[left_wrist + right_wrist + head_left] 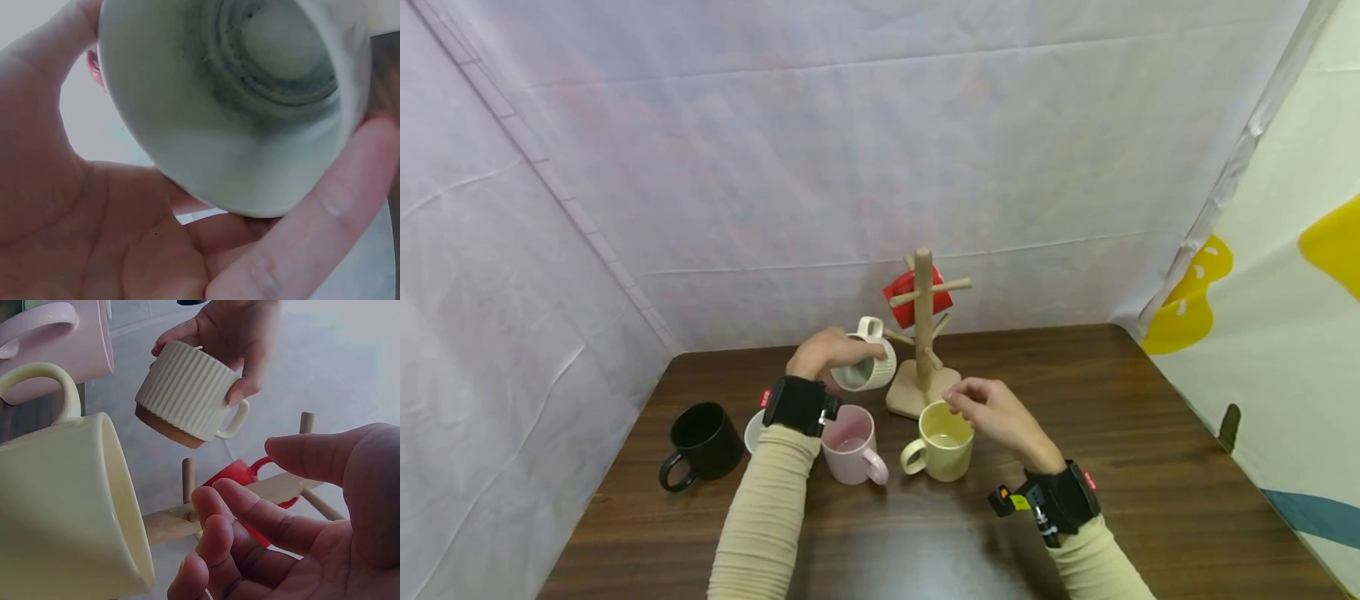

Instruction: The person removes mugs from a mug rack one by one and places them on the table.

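- Pale, creased fabric sheets (850, 167) hang behind and left of a dark brown wood-grain surface (1150, 450).
- Far and central stands a light wooden mug tree with pegs (923, 333); a glossy red mug (902, 316) hangs tilted on its upper part.
- The left hand (827, 352) grips a ribbed off-white mug with a brown base (184, 394), fingers and thumb around its body, holding it tilted in the air just left of the tree.
- The right hand (996, 412), fingers loosely bent and holding nothing, is at the yellow mug's rim; whether they touch, I cannot tell.
- Nearer, from right to left: a pale yellow mug (951, 460), a pink mug (847, 467), a white cup (752, 432) mostly hidden by the left wrist, and a black mug (717, 447).
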A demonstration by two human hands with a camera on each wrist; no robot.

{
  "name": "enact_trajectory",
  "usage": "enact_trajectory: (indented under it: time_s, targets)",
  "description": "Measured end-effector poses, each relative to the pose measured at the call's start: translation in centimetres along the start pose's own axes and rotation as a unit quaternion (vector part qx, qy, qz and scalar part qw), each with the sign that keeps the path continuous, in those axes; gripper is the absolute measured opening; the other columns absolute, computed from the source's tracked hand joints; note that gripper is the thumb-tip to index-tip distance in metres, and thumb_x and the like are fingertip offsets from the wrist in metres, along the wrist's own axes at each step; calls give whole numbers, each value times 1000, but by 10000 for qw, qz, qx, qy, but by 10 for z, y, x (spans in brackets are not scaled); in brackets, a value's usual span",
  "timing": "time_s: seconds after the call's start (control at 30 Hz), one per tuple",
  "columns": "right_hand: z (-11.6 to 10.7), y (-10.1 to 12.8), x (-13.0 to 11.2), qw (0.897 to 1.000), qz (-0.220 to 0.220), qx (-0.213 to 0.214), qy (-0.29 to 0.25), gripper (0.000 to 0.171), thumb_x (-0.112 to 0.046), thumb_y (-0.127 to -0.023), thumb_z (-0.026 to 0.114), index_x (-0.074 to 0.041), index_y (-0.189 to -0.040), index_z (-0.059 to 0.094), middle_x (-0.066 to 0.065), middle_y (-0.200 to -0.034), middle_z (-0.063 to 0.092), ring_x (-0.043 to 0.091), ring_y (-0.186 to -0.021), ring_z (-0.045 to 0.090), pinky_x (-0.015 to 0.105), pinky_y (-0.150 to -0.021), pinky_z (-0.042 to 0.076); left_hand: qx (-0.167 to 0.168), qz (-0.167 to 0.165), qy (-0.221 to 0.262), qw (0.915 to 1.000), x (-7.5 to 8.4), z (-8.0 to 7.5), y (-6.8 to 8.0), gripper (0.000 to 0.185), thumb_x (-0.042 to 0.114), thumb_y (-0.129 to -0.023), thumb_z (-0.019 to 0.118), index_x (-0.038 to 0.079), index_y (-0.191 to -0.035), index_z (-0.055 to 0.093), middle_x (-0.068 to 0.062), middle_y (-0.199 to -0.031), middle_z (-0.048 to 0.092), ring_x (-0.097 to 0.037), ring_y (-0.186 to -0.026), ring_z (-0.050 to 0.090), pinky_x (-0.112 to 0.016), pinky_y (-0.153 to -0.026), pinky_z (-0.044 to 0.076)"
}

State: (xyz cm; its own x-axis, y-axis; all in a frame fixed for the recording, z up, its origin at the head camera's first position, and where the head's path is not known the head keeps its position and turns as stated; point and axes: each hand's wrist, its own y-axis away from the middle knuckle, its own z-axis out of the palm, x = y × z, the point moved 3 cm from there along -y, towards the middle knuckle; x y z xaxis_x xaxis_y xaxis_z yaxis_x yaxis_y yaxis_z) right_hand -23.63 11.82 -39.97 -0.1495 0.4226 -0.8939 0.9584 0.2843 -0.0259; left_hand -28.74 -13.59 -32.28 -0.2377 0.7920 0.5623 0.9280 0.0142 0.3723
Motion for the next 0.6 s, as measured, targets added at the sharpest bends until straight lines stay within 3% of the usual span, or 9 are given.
enact_trajectory:
  time_s: [0.27, 0.6]
  targets:
    - [0, 0, -3, 9999, -45, 25, 86, 21, -24, -99, 61, -8, -107, 71, 12, -95, 69, 26, -87, 60, 31, -70, 47, -433, 250, 602, 9969, 2, 5, 7, 62, 51, -76, 73, 2, -113, 62, -14, -104, 63, -24, -85, 66, -37, -67, 60]
    - [-3, 2, -6, 9999, -2, 31, 133, 22, -28, -99, 61, -9, -107, 71, 8, -94, 68, 22, -86, 59, 30, -68, 47, -736, 458, 399, 9954, 12, 8, 18, 62, 52, -77, 74, 4, -114, 61, -14, -108, 61, -25, -89, 64, -34, -65, 59]
